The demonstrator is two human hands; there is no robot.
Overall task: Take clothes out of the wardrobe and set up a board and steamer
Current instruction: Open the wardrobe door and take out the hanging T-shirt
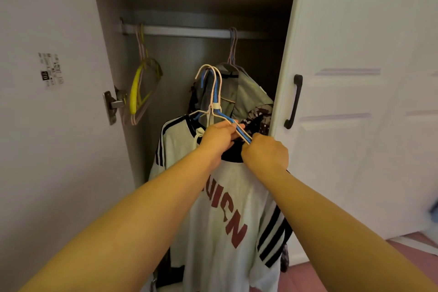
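Head view: we look into an open wardrobe that fills the middle of the frame, with both our arms reaching in from the lower edge.
Left hand: at frame centre, our fingers are closed around the shoulder bars of the bunched hangers, just left of the other hand.
Right hand: just right of centre and a little lower, our fingers are curled tight on the lower end of the same sloping bars, above the shirt's dark collar.
Hangers in hand: a blue and a pale wire hanger held together, hooks pointing up and free of the rail, in front of the hanging clothes.
White t-shirt: it hangs from the held hangers and runs down the lower centre of the frame; black stripes mark the shoulders and sleeves, and dark red letters run across the chest.
Rail: a pale bar across the upper middle of the wardrobe.
Empty hangers: yellow and pink ones hang at the rail's left end, well apart from our hands.
Grey-green garment: it hangs from the rail's right part, behind the held hangers; a dark patterned cloth shows just below it.
Right door: white and panelled, with a black handle near its left edge.
Left door: swung open, with a printed label at the frame's upper left.
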